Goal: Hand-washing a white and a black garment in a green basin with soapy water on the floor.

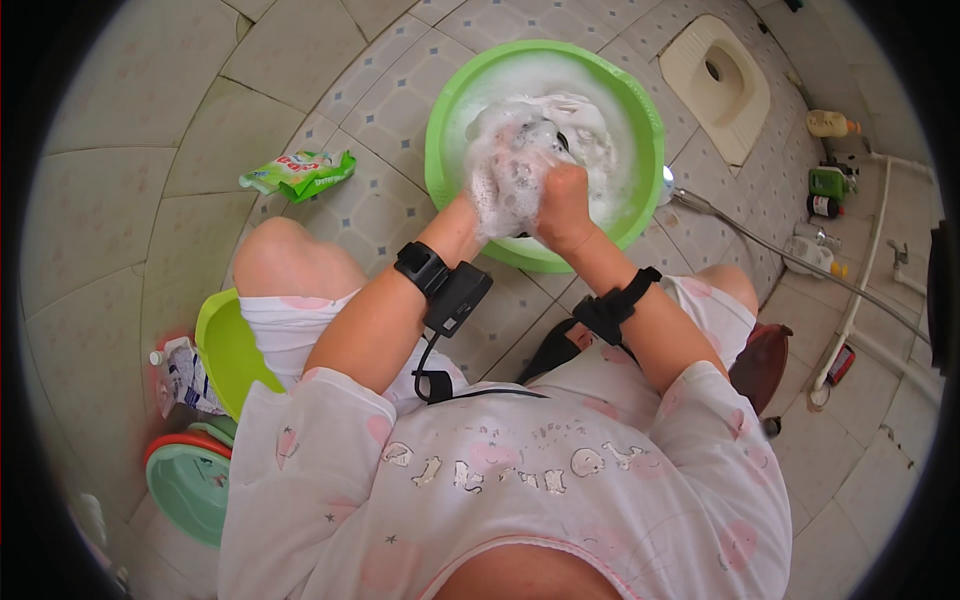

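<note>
Beneath the right grip (563, 195), closed on foamy cloth (588, 122), a green basin (436, 160) stands on patterned tiles (395, 125), squat toilet (736, 112) beyond, rightward; suds (512, 178) hide whether the left grip (487, 195) closes.

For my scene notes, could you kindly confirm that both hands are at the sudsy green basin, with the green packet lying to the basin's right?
Not quite: the head view shows the green packet to the left of the sudsy green basin, where both hands indeed are.
</note>
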### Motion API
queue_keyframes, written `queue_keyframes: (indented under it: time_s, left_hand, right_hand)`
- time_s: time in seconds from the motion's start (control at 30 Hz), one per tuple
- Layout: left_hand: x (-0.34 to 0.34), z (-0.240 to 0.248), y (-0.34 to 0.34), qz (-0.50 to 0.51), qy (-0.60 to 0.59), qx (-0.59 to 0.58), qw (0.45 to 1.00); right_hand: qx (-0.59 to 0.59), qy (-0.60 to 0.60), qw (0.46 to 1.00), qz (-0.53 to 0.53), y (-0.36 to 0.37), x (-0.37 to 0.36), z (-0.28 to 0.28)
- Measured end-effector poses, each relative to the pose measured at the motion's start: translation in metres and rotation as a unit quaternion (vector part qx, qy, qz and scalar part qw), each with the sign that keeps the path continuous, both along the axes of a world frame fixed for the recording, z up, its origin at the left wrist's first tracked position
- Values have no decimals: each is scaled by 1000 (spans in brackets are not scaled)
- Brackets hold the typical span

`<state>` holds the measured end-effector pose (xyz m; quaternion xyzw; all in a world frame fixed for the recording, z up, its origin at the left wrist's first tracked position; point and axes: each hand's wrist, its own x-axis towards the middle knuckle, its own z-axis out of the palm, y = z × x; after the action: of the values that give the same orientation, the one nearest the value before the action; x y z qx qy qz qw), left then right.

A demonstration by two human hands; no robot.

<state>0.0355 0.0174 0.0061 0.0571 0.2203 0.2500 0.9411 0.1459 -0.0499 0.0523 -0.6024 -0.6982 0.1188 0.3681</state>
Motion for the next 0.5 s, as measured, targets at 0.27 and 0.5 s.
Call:
queue_keyframes:
  time_s: [0.27,0.5]
  left_hand:
    - [21,53,-13,28,206,162,965]
    - [5,55,1,-4,161,69,985]
  right_hand:
    - [-265,319,901,-129,22,91,-72]
    - [-241,259,929,-106,23,38,-4]
